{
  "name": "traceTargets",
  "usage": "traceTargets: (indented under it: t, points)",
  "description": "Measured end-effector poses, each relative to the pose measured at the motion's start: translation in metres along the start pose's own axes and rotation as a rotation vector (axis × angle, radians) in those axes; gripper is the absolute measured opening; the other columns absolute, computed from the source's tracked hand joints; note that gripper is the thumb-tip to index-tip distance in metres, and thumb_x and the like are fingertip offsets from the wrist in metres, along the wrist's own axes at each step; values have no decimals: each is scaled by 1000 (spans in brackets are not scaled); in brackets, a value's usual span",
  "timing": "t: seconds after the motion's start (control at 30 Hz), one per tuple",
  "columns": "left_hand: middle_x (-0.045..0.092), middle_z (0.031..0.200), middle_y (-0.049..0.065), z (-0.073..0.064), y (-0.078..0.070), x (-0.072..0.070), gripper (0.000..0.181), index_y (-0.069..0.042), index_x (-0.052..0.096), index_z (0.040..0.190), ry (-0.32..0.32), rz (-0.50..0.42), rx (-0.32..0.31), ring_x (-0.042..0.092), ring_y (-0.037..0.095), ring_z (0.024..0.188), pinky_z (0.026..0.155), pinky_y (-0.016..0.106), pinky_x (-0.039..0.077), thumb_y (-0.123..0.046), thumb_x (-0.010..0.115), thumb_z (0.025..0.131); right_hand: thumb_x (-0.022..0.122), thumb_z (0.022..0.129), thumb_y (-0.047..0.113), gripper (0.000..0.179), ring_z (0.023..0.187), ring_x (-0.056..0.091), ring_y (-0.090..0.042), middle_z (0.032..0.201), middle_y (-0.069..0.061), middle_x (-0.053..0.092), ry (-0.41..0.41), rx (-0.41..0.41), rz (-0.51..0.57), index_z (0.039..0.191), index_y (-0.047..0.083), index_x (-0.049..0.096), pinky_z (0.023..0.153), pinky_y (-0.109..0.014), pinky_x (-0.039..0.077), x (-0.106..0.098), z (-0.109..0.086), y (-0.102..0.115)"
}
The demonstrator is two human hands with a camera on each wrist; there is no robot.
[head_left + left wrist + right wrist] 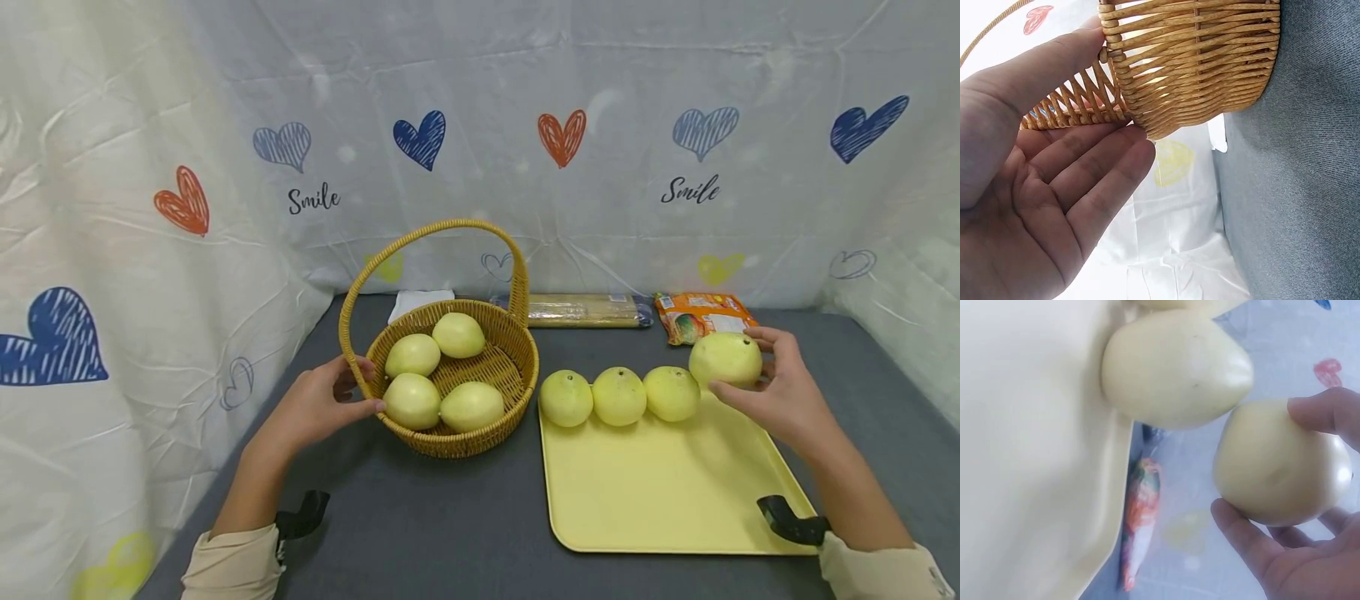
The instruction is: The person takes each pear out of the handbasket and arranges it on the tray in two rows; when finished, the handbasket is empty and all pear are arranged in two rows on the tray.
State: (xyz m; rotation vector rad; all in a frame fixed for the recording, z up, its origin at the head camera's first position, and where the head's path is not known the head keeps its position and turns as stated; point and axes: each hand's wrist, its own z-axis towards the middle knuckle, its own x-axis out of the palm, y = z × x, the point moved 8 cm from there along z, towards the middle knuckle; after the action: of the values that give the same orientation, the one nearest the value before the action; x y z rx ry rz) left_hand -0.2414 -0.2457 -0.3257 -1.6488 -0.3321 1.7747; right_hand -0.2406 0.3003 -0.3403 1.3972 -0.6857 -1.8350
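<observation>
My left hand [317, 404] grips the round wicker basket [459, 447] at its left side, where the tall handle meets the rim. In the left wrist view, the thumb lies on one side of the weave [1191, 75] and the fingers on the other. Several pale yellow-green melons [412, 357] lie in the basket, mostly to the left and front. My right hand [789, 398] holds another melon [725, 360] between thumb and fingers, above the far right corner of the yellow tray [667, 492]. Three melons [618, 396] line the tray's far edge; the rightmost [1175, 369] is beside the held one.
Behind the tray lie an orange food packet [705, 315] and a bundle of thin sticks in clear wrap [588, 310]. A white sheet-like piece [420, 302] shows behind the basket. A white curtain [480, 192] with printed hearts closes off the back and sides of the grey table [420, 533].
</observation>
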Motion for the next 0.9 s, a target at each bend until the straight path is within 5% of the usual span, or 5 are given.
traceTargets:
  t: [0.07,0.17,0.9]
  points:
    - [67,119,15,0,0,0,55,-3,62,125,-1,2,1,66,34,110,90,49,56,-34,83,85,76,88,3,90,110,48,-52,144,-39,20,9,4,-7,151,-8,14,63,-11,49,0,1,-4]
    - [67,119,14,0,-1,0,55,-3,62,124,-3,2,3,66,34,110,90,48,56,-34,84,84,75,87,2,89,109,46,-60,143,-42,20,21,8,-23,150,-12,15,59,-17,51,0,2,-10]
    - [67,118,13,0,0,0,55,-3,62,125,1,-12,1,66,34,111,91,49,56,-34,83,85,82,81,7,82,93,49,-45,127,-41,35,99,47,-180,139,-17,28,61,-36,49,11,5,-52]
